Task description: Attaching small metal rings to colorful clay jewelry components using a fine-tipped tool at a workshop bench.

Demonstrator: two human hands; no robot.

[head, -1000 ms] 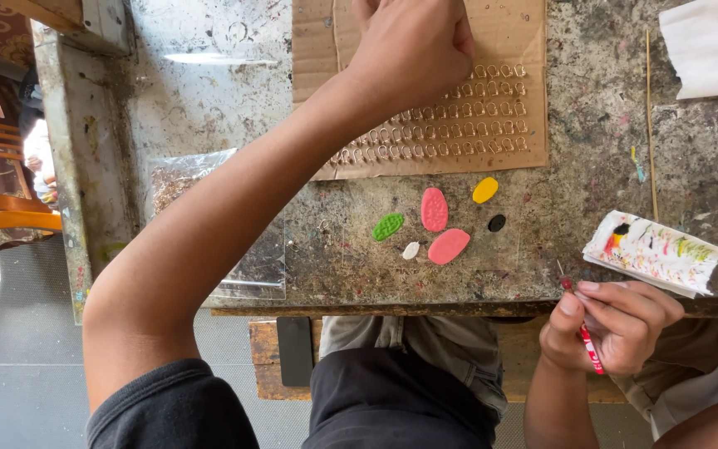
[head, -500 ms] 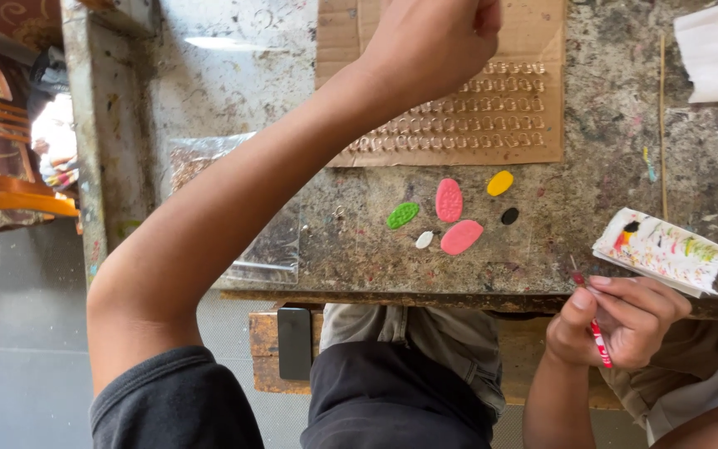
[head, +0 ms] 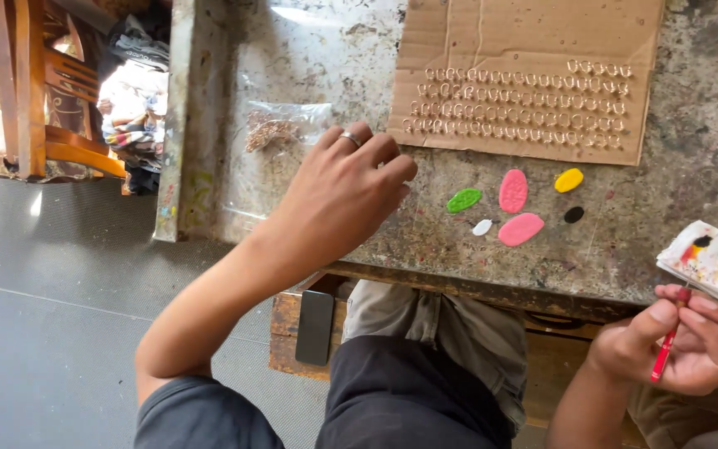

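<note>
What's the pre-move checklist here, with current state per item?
1. Brush gripped in right hand: ok.
2. Left hand empty: cannot tell, palm faces down.
3. Left hand off the cardboard: ok, it hovers above the table near the plastic bag.
4. Paint blobs unobstructed: ok.
5. Clear pieces in rows on the cardboard: ok.
6. Brush tip loaded: cannot tell, hidden by fingers.

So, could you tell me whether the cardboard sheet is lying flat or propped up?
Flat: the cardboard sheet lies on the worktable.
</note>
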